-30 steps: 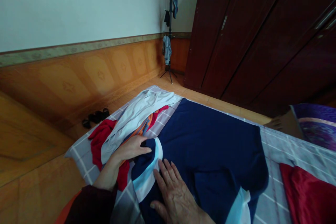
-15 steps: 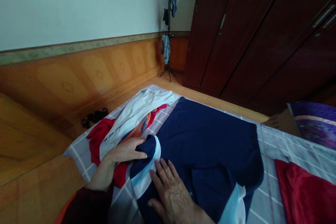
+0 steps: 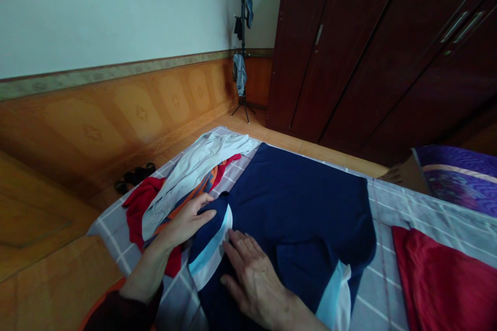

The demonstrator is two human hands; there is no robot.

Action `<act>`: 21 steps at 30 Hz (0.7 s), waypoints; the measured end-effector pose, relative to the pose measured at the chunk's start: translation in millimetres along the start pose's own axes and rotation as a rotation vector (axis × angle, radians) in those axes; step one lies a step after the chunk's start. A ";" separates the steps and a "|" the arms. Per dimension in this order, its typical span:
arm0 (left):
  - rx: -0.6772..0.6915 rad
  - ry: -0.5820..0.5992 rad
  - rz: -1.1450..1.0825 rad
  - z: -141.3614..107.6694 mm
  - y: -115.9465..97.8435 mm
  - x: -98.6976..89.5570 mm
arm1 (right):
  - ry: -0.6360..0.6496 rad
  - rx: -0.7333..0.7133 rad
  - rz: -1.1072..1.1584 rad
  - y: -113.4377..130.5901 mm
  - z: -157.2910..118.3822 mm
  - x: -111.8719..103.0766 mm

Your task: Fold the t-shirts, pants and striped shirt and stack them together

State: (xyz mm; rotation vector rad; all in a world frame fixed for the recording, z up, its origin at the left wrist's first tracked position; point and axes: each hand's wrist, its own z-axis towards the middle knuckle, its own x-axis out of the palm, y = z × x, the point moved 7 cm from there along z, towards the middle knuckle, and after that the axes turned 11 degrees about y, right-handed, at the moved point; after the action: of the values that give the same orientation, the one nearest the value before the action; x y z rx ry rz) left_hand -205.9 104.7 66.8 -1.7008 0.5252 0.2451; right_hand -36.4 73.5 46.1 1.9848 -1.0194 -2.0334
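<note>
The right hand [image 3: 254,276] lies at the shirt's [image 3: 306,191] 7 o'clock, fingers slightly spread, palm down on the navy cloth. The left hand [image 3: 190,222] touches the sleeve at 9, thumb apart from fingers; whether it pinches cloth, I cannot tell. The shirt is spread on the bed [image 3: 378,289], red cloth [image 3: 446,279] at 4, pale top [image 3: 190,165] at 10. Beyond, the rack [image 3: 243,36] stands near 11, wardrobe [image 3: 349,51] at 1.

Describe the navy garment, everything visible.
The navy garment looks like soft, matte cloth, spread over the grey checked sheet: far part fairly smooth, near part folded. Light blue and white bands show at near left and near right. The left hand touches its left edge; the right hand lies palm down beside the left bands.
</note>
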 end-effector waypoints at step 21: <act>0.015 0.344 0.484 -42.6 -18.0 85.4 | -0.354 0.443 0.110 -74.6 -15.1 -46.3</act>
State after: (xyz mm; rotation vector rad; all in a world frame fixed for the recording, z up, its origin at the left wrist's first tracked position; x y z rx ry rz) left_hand -128.3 47.9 53.3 -1.5873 1.1941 0.2939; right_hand 10.5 149.2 46.6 1.7109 -1.7427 -2.3026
